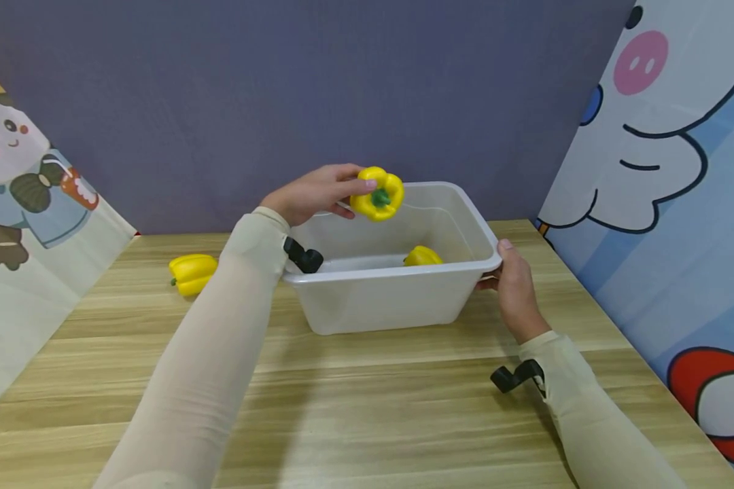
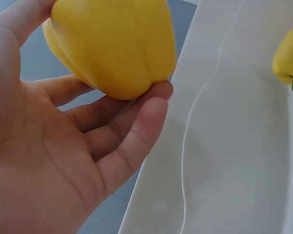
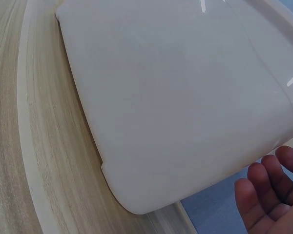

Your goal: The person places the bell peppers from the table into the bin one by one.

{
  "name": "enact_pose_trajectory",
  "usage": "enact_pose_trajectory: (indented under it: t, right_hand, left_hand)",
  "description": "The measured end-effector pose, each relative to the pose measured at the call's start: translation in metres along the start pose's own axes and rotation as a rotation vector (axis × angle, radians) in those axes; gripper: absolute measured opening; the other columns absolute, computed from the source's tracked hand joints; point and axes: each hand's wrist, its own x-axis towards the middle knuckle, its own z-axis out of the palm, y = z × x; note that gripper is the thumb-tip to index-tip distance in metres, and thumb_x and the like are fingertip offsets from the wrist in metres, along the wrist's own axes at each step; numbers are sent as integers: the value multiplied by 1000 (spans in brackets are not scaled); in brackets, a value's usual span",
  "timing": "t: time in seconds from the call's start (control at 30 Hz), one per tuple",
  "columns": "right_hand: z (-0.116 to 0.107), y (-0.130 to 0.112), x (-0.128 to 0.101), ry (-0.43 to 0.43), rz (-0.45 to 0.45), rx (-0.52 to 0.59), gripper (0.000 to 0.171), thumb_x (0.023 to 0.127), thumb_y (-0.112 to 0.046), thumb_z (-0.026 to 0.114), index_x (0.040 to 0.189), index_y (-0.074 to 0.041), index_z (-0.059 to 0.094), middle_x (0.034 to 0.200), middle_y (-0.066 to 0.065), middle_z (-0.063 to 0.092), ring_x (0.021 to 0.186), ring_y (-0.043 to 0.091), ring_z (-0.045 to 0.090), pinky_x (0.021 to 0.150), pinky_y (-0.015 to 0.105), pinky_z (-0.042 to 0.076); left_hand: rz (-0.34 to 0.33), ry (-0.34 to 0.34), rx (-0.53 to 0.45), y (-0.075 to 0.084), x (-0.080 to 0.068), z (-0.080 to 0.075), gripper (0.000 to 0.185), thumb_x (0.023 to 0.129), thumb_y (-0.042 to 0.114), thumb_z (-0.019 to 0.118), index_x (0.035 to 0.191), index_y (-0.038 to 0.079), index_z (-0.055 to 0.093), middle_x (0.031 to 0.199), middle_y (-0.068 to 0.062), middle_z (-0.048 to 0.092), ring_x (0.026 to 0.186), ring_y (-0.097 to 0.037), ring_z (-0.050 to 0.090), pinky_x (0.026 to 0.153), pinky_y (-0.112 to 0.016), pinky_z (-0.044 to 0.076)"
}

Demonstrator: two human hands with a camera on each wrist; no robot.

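Note:
My left hand (image 1: 319,193) pinches a yellow bell pepper (image 1: 390,187) above the back left part of a white plastic bin (image 1: 379,300). Its green stem faces the head camera. In the left wrist view, thumb and fingertips hold the pepper (image 2: 117,44) at its sides, close by the bin's rim. My right hand (image 1: 518,293) grips the bin's right rim, thumb on top and fingers curled beneath; those fingers (image 3: 266,187) show below the rim in the right wrist view. Inside the bin lies another yellow bell pepper (image 1: 423,256), its lower part hidden by the front wall.
A third yellow bell pepper (image 1: 191,273) lies on the wooden table (image 1: 391,407), left of the bin and partly behind the left sleeve. A dark grey panel (image 1: 342,88) stands close behind the bin. Cartoon-printed sheets (image 1: 667,156) flank the table.

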Motion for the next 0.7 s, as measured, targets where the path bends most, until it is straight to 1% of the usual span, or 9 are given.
enact_pose_trajectory:
  t: [0.17, 0.33, 0.5, 0.57, 0.7]
  right_hand:
    - [0, 1, 1, 8, -8, 20, 56, 110, -42, 27, 113, 7, 55, 83, -6, 69, 69, 14, 65, 60, 32, 56]
    - [1, 1, 1, 5, -10, 16, 57, 110, -43, 27, 114, 7, 55, 84, -7, 69, 69, 13, 65, 60, 32, 56]
    - [1, 1, 1, 7, -5, 12, 59, 109, -44, 27, 115, 8, 55, 84, -7, 69, 70, 14, 65, 60, 33, 56]
    - [1, 2, 1, 8, -4, 2, 60, 109, -45, 27, 115, 8, 55, 84, -7, 69, 70, 14, 65, 60, 34, 56]
    - [0, 3, 1, 3, -9, -2, 62, 109, -45, 27, 118, 10, 54, 85, -7, 69, 71, 13, 65, 61, 33, 56]
  left_hand:
    - [-20, 8, 21, 0, 1, 1, 54, 98, 48, 62, 142, 18, 51, 126, -3, 61, 111, -24, 60, 98, -44, 50]
    - [-12, 17, 17, -1, 1, 2, 56, 98, 48, 62, 144, 18, 50, 128, -3, 60, 113, -23, 59, 97, -41, 50]
    - [-6, 46, 3, -2, 1, 2, 58, 98, 47, 62, 146, 18, 48, 129, -2, 59, 113, -22, 59, 96, -39, 51]
    - [-16, 50, 18, -2, 1, 2, 58, 97, 48, 62, 146, 18, 49, 129, -1, 59, 113, -21, 59, 96, -39, 51]
    - [-52, 45, 79, -2, 2, 5, 61, 96, 52, 63, 144, 19, 50, 128, 0, 58, 113, -20, 58, 98, -44, 50]
